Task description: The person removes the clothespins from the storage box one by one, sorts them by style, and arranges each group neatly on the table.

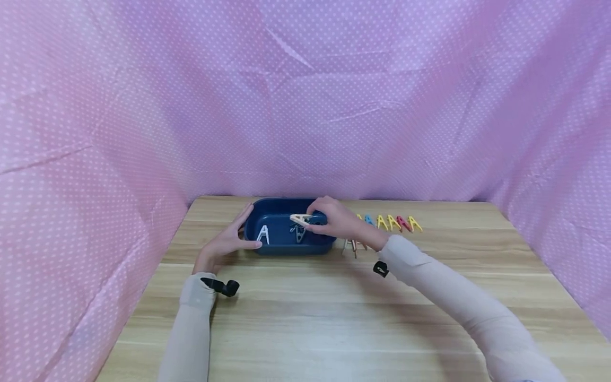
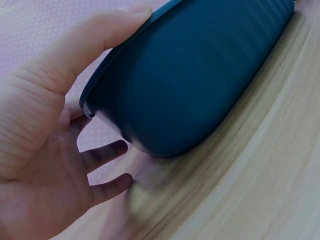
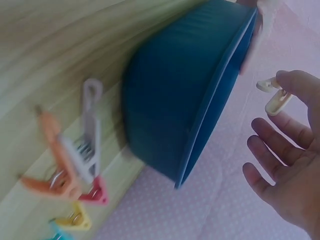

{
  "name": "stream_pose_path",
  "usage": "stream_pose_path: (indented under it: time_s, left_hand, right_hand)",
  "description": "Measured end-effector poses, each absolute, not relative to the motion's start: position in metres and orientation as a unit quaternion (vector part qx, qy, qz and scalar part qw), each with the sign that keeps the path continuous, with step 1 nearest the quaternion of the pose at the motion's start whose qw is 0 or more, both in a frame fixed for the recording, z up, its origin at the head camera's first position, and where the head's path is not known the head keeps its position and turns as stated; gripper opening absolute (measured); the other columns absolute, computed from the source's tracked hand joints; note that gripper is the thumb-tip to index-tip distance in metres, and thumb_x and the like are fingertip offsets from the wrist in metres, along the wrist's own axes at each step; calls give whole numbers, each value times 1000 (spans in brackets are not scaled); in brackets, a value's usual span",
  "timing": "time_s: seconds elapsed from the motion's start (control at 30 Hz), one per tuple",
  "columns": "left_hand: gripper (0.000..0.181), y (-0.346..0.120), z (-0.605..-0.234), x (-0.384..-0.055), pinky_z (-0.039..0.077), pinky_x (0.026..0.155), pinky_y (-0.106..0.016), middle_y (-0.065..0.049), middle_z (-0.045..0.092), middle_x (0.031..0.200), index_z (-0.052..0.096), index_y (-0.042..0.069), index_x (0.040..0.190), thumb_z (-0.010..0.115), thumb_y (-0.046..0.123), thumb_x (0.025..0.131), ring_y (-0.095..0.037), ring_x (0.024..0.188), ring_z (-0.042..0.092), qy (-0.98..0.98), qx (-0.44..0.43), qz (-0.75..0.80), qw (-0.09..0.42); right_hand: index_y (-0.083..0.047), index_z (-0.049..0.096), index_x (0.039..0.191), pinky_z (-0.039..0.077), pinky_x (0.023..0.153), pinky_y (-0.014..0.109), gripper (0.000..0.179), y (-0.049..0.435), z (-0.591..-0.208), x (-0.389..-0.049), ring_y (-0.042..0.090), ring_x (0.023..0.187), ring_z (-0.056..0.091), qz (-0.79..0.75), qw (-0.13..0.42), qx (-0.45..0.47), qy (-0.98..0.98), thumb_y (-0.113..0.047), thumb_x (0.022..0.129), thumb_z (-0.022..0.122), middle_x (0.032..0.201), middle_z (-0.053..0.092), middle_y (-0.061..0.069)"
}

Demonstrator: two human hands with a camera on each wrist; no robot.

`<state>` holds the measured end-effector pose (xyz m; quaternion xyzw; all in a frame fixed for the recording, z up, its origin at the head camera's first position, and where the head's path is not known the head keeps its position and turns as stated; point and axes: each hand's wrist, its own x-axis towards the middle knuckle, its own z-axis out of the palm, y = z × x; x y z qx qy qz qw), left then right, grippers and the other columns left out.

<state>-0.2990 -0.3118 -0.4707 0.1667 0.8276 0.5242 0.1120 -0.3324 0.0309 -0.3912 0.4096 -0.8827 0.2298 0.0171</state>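
My left hand (image 1: 230,239) steadies the left end of a dark blue plastic basin (image 1: 296,249). Its thumb lies over the front rim, while the fingers spread around the end wall. Over the right part of the basin, my right hand (image 1: 334,218) pinches a cream clothespin (image 1: 299,218) between thumb and index finger; the other fingers are loosely bent. Inside the basin, a white clothespin (image 1: 263,234) leans at the left, and dark clothespins (image 1: 299,233) lie under the held one. The right hand hides part of the basin's right side.
Right of the basin, a row of yellow, blue and red clothespins (image 1: 391,222) lies on the wooden table (image 1: 305,329). Nearer the basin are orange (image 3: 59,160) and white clothespins (image 3: 91,125), partly under my right forearm. A pink dotted curtain (image 1: 305,106) hangs behind the table.
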Motion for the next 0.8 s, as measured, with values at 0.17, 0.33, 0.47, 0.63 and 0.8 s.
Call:
stream_pose_path:
  time_s: [0.17,0.33,0.47,0.63,0.8]
  left_hand:
    - [111,-313,-472,-300,11,126,-60,0,-11,173,-2,23,165,80,23,90,-34,159,-1,831,171,518,107]
    - [112,-313,-472,-300,12,126,-61,0,-12,173,-2,24,165,80,23,89,-35,159,-1,830,170,519,109]
    - [111,-313,-473,-300,12,125,-62,-1,-13,173,-2,25,165,79,22,90,-39,158,1,831,168,519,110]
    - [111,-314,-473,-300,12,126,-62,0,-12,173,-2,26,165,79,23,90,-39,158,2,832,162,518,114]
    - [112,-314,-473,-300,13,126,-61,3,-12,173,-3,30,165,80,25,89,-39,158,3,831,155,521,119]
  right_hand:
    - [-7,70,112,50,99,47,30,52,-389,-329,32,114,59,251,25,399,-881,-28,93,76,116,69,9]
    - [-5,69,109,49,98,51,27,77,-388,-326,33,113,59,269,24,388,-881,-23,91,78,118,69,14]
    - [-9,69,106,49,90,45,24,96,-391,-327,26,103,57,273,18,363,-891,-24,90,79,110,69,9]
    - [-11,69,101,47,83,38,19,119,-397,-326,20,92,55,291,-4,332,-898,-23,90,78,99,67,5]
    - [-3,69,107,53,80,44,28,140,-406,-324,28,95,63,273,-8,300,-914,-24,90,78,107,71,13]
